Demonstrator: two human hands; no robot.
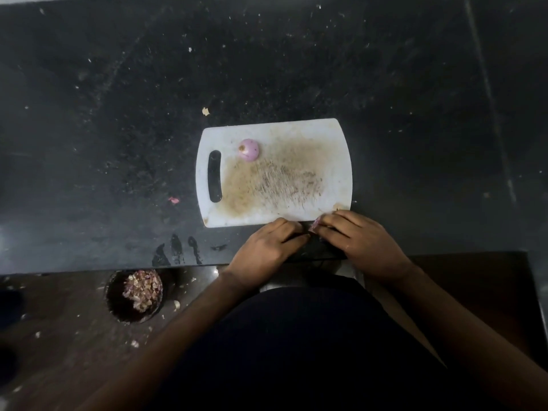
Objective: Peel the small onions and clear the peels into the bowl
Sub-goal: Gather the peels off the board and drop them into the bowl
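Observation:
A peeled pink onion (249, 149) lies on the white cutting board (332, 137), near its handle slot at the upper left. My right hand (358, 244) pinches a small reddish onion (316, 225) just off the board's near right corner. My left hand (267, 247) sits close beside it with curled fingers; what it holds, if anything, is hidden. A dark bowl (114, 304) heaped with onion peels (142, 289) stands on the floor at the lower left, below the counter's edge.
The black stone counter (267, 69) carries scattered peel scraps, one pale bit (205, 111) above the board and a pink bit (173, 199) to its left. Wet smears (178, 250) mark the counter's front edge. More peel bits litter the brown floor (59, 351).

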